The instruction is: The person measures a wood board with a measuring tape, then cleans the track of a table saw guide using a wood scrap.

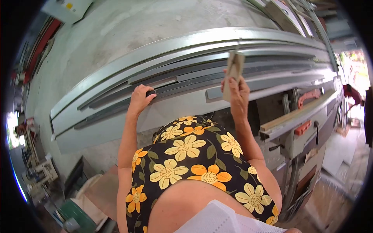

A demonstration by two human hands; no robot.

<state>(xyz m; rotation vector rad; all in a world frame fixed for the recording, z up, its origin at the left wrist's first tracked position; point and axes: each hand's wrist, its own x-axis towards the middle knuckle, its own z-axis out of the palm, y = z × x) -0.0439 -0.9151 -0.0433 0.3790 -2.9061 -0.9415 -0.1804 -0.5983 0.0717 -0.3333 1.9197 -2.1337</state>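
Gripping a flat sanding block, the right hand hovers above the long metal strips. Left hand pinches one dark strip's end, well apart from the right.

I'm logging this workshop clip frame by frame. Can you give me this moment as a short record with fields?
setting: workshop, long grey metal profiles stacked on a bench
left hand: fingers on a dark profile at the near edge of the stack
right hand: raised, gripping a small flat block
clothing: black top with yellow flowers
nearby: wooden strip on a machine to the right
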